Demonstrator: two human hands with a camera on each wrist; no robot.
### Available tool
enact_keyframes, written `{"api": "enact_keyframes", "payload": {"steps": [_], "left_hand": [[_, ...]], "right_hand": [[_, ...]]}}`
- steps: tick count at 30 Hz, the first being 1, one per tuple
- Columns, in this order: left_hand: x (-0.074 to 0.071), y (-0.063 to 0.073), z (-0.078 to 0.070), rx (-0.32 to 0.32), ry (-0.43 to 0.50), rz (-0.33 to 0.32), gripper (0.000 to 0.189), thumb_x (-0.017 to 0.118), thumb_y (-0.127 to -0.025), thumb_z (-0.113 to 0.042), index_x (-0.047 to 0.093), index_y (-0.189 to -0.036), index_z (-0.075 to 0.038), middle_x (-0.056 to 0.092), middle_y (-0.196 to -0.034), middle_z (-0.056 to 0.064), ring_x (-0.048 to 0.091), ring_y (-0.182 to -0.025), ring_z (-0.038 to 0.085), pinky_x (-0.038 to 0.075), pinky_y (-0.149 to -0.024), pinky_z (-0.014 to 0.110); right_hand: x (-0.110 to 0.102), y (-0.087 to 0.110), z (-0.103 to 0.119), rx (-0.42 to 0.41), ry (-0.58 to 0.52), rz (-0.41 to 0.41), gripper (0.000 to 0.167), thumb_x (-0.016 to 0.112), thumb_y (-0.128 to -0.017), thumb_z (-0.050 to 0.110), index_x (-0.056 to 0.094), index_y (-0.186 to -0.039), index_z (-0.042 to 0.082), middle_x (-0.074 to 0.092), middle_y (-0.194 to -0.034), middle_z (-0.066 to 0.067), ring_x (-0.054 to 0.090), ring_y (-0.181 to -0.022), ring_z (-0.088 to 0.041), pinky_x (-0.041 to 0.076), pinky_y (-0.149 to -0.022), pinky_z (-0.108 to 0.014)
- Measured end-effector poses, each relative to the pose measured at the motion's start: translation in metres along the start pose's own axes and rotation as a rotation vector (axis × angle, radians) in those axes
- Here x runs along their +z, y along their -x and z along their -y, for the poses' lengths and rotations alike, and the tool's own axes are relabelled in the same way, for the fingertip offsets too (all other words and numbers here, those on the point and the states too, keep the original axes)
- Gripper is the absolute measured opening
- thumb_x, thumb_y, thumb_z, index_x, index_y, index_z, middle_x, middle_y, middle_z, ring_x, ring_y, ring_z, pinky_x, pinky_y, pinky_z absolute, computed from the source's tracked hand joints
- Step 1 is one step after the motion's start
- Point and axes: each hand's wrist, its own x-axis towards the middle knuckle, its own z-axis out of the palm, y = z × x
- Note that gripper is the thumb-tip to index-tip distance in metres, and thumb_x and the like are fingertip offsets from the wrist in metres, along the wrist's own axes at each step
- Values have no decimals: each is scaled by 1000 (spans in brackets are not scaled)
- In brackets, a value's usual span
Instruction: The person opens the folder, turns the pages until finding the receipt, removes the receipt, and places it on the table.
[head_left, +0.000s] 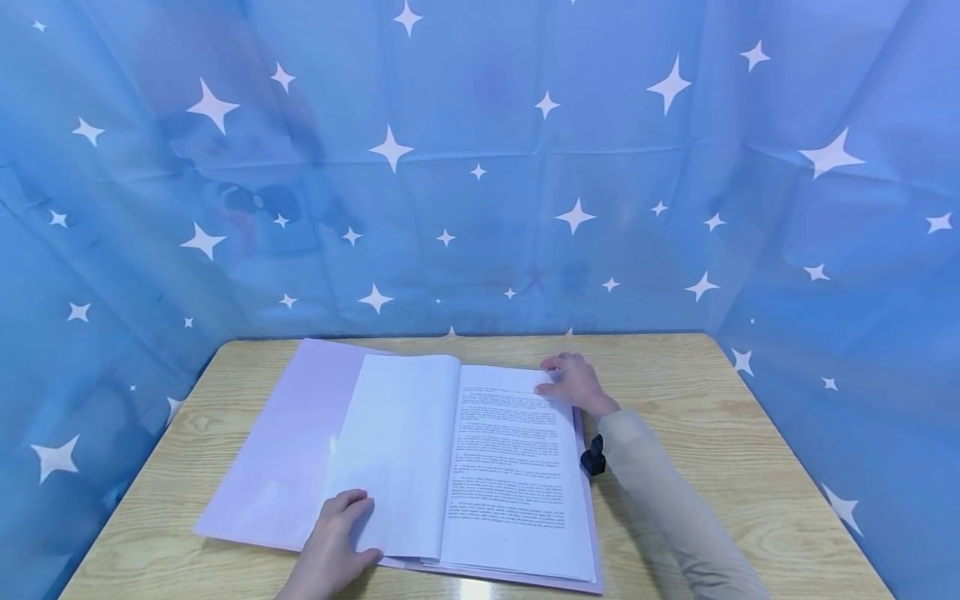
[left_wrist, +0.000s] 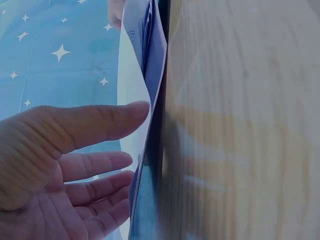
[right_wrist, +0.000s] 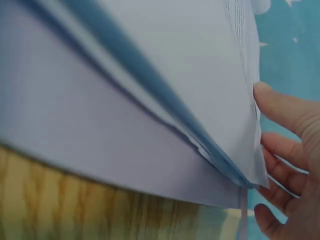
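Observation:
An open lilac folder (head_left: 300, 442) lies on the table, with white sheets inside. The left page (head_left: 405, 450) is blank, while the right page (head_left: 510, 467) carries small printed text. My left hand (head_left: 333, 542) rests at the lower edge of the blank page. In the left wrist view its thumb (left_wrist: 115, 120) touches the sheet's edge and the fingers lie extended against the page. At the top right corner of the printed page, my right hand (head_left: 573, 383) pinches the sheet. The right wrist view shows that thumb (right_wrist: 280, 105) at the paper's edge and the page raised off the sheets below.
The wooden table (head_left: 690, 383) stretches around the folder on both sides. A blue curtain (head_left: 480, 200) with white stars hangs behind and beside it. A small black device (head_left: 594, 457) sits at my right wrist, beside the folder's right edge.

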Motion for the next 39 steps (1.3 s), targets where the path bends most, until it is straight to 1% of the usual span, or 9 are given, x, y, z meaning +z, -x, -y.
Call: {"api": "enact_keyframes", "payload": {"steps": [9, 13, 19, 23, 28, 31, 34, 39], "left_hand": [[1, -1, 6, 17, 14, -13, 59, 88, -54, -8, 64, -106, 7, 57, -114, 16, 51, -109, 38, 45, -92, 50], [0, -2, 9, 20, 33, 10, 59, 88, -52, -7, 65, -105, 7, 57, -113, 14, 51, -108, 38, 45, -91, 51], [-1, -3, 14, 18, 66, 72, 65, 89, -48, -8, 64, -106, 7, 56, -114, 14, 50, -109, 39, 44, -91, 53], [0, -5, 16, 35, 61, 83, 66, 89, -48, -8, 64, -106, 7, 55, -113, 11, 50, -109, 35, 45, -92, 50], [0, -5, 16, 64, 34, 65, 68, 90, -47, -12, 64, -106, 7, 55, -112, 10, 51, -108, 34, 46, -91, 48], [0, -5, 15, 93, 17, 34, 69, 91, -46, -14, 64, -105, 8, 56, -111, 12, 52, -107, 34, 46, -91, 47], [2, -7, 14, 111, 4, 10, 68, 91, -46, -15, 64, -104, 9, 57, -111, 13, 53, -106, 34, 47, -91, 46], [6, -10, 10, 93, -18, 11, 69, 92, -46, -17, 64, -103, 9, 57, -111, 14, 53, -106, 35, 48, -90, 46]], "right_hand": [[5, -1, -4, -21, -2, -3, 43, 77, -77, 23, 66, -109, -3, 61, -106, -19, 52, -99, -36, 43, -85, -48], [6, -2, -3, -21, 6, -2, 44, 77, -77, 22, 65, -109, -4, 62, -106, -19, 52, -100, -36, 43, -85, -48], [7, -4, -4, -14, -2, 19, 44, 77, -77, 23, 65, -110, -4, 62, -107, -19, 51, -101, -36, 42, -87, -48], [7, -6, -8, -10, -12, 33, 40, 77, -77, 22, 66, -108, -2, 61, -106, -16, 51, -99, -33, 41, -87, -47], [6, -9, -8, -19, -33, 40, 36, 77, -78, 21, 66, -105, 1, 61, -104, -14, 50, -98, -31, 40, -86, -47], [5, -11, -7, -42, -24, 25, 37, 76, -78, 20, 65, -106, -1, 61, -105, -17, 51, -99, -34, 40, -87, -49], [5, -14, -6, -46, -3, 2, 41, 75, -78, 20, 64, -110, -2, 60, -110, -19, 50, -104, -37, 39, -90, -51], [8, -20, -5, -14, 31, -13, 40, 74, -80, 20, 63, -112, 0, 59, -114, -19, 48, -109, -38, 37, -95, -53]]}}
